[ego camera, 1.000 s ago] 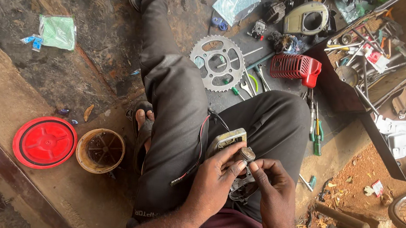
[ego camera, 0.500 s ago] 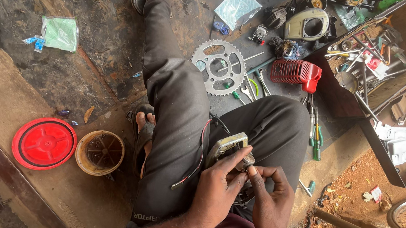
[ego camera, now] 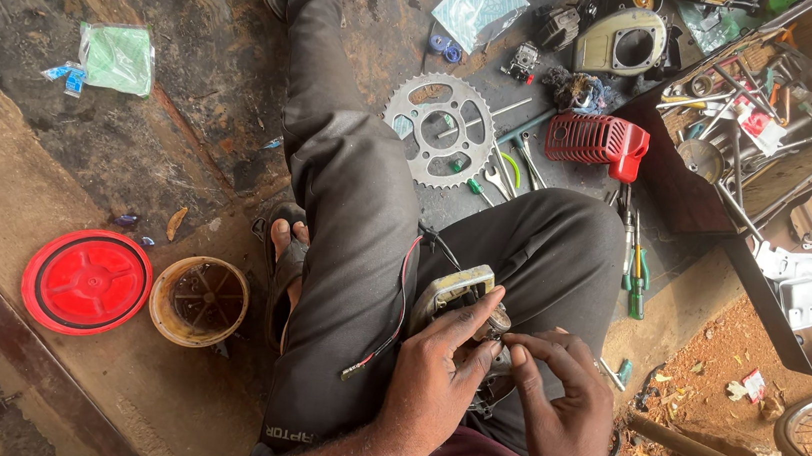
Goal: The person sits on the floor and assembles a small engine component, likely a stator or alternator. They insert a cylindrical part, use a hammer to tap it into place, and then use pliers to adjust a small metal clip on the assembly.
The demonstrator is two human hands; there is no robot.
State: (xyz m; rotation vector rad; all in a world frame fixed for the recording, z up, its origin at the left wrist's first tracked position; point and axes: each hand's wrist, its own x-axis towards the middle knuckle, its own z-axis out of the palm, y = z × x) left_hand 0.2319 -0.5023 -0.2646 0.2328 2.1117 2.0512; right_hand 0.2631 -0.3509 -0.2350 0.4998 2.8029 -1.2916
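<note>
Resting on the lap, between the knees and near the body: a small grey metal part (ego camera: 454, 293) with red and black wires (ego camera: 398, 308) trailing left over the trouser leg, long axis running from near-left to far-right, flat face pointing up. Left hand (ego camera: 437, 362) with fingers closed round its near end, right hand (ego camera: 563, 410) with fingers pinched on a small round metal piece (ego camera: 497, 321) at its right edge. Likely trouble: the little piece slipping from the pinch and rolling off into the clutter on the floor (ego camera: 185, 134) beside the sprocket (ego camera: 436, 131), or a wire snagging and tugging loose.
</note>
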